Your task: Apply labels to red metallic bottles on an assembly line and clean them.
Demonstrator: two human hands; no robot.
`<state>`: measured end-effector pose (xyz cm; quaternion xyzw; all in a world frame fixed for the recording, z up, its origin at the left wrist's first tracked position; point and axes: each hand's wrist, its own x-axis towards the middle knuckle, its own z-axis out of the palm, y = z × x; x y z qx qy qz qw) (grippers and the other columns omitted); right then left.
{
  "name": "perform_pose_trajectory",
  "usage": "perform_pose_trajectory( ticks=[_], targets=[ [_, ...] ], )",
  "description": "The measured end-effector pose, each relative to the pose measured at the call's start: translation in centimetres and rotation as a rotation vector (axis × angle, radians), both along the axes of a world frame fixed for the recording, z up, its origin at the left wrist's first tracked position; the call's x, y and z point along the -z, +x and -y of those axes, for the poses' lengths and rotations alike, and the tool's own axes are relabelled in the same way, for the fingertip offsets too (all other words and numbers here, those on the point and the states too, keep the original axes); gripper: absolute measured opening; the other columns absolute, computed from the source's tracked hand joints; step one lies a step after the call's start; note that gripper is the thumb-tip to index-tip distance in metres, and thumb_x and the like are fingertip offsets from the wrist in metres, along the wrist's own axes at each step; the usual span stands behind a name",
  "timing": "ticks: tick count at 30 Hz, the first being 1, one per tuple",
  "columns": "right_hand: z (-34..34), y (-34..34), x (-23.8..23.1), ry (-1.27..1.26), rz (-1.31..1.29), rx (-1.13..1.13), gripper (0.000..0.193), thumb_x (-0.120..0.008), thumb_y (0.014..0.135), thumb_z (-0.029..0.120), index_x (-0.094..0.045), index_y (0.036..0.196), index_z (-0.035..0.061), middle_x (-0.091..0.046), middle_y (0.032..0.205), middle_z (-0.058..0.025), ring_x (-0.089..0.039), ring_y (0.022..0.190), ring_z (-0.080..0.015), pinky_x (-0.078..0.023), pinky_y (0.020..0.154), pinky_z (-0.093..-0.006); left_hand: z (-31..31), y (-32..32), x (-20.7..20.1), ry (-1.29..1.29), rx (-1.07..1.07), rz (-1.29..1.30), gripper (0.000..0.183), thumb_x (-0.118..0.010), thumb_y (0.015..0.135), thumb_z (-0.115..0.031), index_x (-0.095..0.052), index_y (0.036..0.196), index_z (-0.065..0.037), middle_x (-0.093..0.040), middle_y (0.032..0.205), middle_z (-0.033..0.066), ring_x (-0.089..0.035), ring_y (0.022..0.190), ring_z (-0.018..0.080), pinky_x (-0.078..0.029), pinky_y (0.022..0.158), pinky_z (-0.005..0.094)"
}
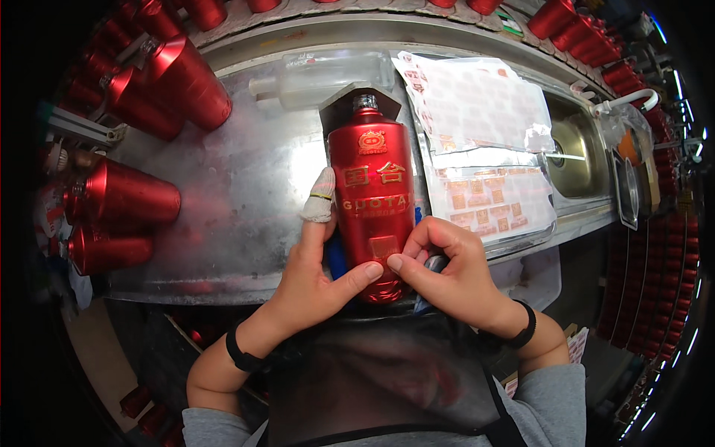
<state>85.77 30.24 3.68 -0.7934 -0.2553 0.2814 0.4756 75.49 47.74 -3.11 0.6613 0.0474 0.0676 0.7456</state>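
A glossy red bottle [375, 167] with gold raised lettering lies tilted in front of me, its neck pointing away. My left hand [313, 257] is wrapped round its left side, the thumb on the front near the base. A white cover sits on one of that hand's fingers. At the bottle's lower right, my right hand [450, 261] is closed, thumb and forefinger pinched by a small square label [384, 246]. Anything between those fingertips is too small to make out. A rounded grey object [436, 263] shows under the right fingers. Behind the neck is a dark angular holder [339, 104].
Label sheets [488, 197] lie on the metal worktop [223, 223], right of the bottle. A clear glass bottle [339, 74] lies at the back. Red bottles [190, 86] stand at the left and along the far conveyor [335, 22]. A sink [570, 149] is at the right.
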Motion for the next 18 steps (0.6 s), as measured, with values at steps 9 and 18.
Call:
perform_pose_trajectory(
  ticks=[9,18],
  targets=[
    [0.3,0.4,-0.6,-0.058,-0.151,0.009,0.019,-0.076,0.084,0.012,-0.063,0.078,0.0012,-0.062,0.072,-0.0013,-0.053,0.067,-0.0067,-0.045,0.061,-0.0235,-0.1,0.0,0.2,-0.006,0.006,0.026,0.103,-0.076,0.086,-0.018,-0.004,0.158,0.0,-0.034,0.155,0.021,-0.036,0.142,0.0272,-0.029,0.115,0.0368],
    [0.5,0.1,-0.9,-0.076,-0.123,-0.02,0.015,-0.076,0.081,0.009,-0.065,0.076,0.0001,-0.063,0.072,-0.003,-0.055,0.065,-0.0077,-0.045,0.059,-0.0247,-0.1,-0.2,0.2,0.009,0.001,0.01,0.106,-0.079,0.084,-0.019,-0.005,0.157,0.001,-0.034,0.154,0.0198,-0.035,0.143,0.0272,-0.029,0.115,0.0373]
  ],
)
